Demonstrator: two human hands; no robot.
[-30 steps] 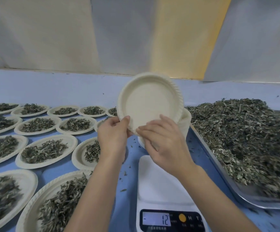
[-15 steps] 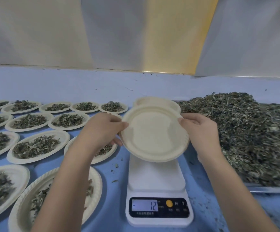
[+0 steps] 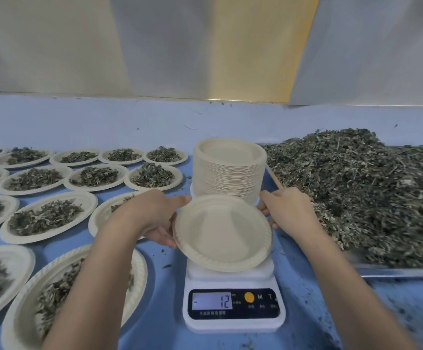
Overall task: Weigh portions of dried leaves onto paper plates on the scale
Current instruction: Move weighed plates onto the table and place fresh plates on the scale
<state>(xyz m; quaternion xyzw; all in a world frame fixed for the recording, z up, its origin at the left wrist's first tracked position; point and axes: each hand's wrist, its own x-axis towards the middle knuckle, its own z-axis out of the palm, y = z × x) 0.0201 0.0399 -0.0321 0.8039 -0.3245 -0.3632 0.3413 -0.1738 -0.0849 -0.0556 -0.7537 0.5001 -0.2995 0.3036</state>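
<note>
1. The empty paper plate (image 3: pixel 221 232) had been lowered and hung tilted just above the scale (image 3: pixel 233 322), with the left hand (image 3: pixel 154 218) and right hand (image 3: pixel 288 210) each gripping its rim.
2. The display (image 3: pixel 213 301) still read minus twelve, so I judged the plate not yet set down.

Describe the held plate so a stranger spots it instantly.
Start at the white scale at front centre. Over it, the left hand and right hand hold a tilted paper plate. Unlike the leaf-filled plates, it is empty and off the stack.

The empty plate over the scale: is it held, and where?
Yes. Both hands hold the empty paper plate by its rim: left hand on the left edge, right hand on the right edge, over the scale.
</note>
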